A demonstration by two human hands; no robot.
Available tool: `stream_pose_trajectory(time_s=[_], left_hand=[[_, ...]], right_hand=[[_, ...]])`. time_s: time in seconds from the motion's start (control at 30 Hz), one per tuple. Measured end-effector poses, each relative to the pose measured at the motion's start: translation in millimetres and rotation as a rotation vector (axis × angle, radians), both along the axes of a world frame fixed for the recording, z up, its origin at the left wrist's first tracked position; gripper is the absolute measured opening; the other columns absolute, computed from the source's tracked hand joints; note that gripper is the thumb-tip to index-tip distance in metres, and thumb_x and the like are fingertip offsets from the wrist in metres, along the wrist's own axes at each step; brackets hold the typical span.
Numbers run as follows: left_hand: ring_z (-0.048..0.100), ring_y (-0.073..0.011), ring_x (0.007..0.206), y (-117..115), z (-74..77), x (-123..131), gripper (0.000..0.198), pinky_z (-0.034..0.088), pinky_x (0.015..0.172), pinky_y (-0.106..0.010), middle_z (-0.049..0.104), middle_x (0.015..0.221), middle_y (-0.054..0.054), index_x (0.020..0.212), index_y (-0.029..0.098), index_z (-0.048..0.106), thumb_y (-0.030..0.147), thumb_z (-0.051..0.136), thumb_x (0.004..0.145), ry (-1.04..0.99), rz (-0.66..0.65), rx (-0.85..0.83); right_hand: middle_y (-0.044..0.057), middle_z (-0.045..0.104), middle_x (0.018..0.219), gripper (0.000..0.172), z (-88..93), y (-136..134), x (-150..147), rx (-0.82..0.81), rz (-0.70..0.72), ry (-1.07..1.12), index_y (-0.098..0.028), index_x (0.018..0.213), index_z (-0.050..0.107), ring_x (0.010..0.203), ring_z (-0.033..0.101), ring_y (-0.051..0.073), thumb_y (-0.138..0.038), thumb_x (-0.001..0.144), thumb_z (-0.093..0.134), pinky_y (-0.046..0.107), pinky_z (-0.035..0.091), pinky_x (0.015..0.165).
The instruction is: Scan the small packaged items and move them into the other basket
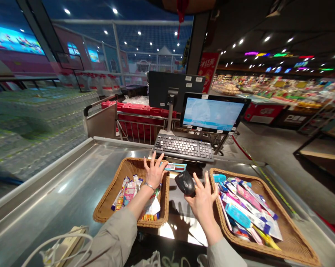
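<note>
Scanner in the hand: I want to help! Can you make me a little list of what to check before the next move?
Handheld barcode scanner: ok, held in the right hand.
Left hand: ok, open above the left wicker basket.
Right wicker basket: ok, its packets sit inside the rim.
Flat blue packet: not ok, it lies outside both baskets.
Checkout monitor: ok, the screen is lit.
Barcodes on the packets: cannot tell, none can be made out from this view.
</note>
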State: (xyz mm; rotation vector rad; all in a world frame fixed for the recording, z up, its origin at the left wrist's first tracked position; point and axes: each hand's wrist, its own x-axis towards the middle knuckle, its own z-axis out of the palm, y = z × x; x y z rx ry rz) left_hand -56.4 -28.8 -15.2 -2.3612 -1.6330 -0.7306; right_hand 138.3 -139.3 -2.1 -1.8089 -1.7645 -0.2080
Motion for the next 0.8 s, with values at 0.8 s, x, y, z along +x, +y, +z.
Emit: stream_pose_trajectory(time_s=[0.8], left_hand=[[0.025,-0.0351,0.144,9.6,-6.6,4.6,0.035,-0.002,0.113,-0.07,0.047,0.148,-0.002,0.115,0.036,0.066,0.031,0.07,0.081,-0.021,-0.007,0.16]], right_hand=[[0.001,0.065,0.126,0.016,-2.1,4.7,1.8,0.042,0.015,0.07,-0.024,0.079,0.069,0.141,0.028,0.033,-0.017,0.067,0.06,0.061,0.005,0.11]])
